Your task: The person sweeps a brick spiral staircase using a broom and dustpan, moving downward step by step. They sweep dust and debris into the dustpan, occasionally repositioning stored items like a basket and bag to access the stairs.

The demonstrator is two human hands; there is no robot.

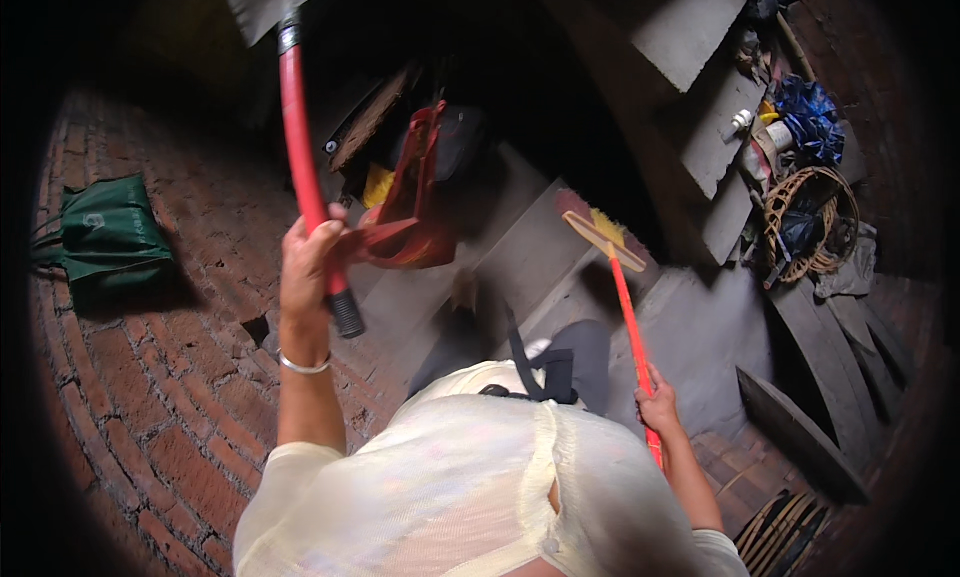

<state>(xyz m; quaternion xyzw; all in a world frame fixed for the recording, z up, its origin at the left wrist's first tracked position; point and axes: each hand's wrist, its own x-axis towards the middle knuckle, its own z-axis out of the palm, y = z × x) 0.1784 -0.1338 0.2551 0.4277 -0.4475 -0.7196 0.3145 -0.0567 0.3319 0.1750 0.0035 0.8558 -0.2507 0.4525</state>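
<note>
My left hand [306, 258] is wrapped around the red tube handle [298, 127] of a dustpan or shovel, just above its black ribbed end. The tool's flat grey blade [274, 3] is cut off at the top edge. Beside my left fingers is a blurred red bag or basket [412, 236]; whether they hold it too, I cannot tell. Lower right, my right hand [658, 403] grips the orange-red handle [628, 318] of a broom. The broom's head [604, 232], with red and yellow bristles, points away from me over the concrete steps.
A green bag [116, 232] hangs on the brick wall [187, 397] at left. Concrete stair slabs [536, 251] lie before my legs. To the right are a wicker basket [776, 202], crumpled blue plastic [810, 116] and leaning boards [799, 434].
</note>
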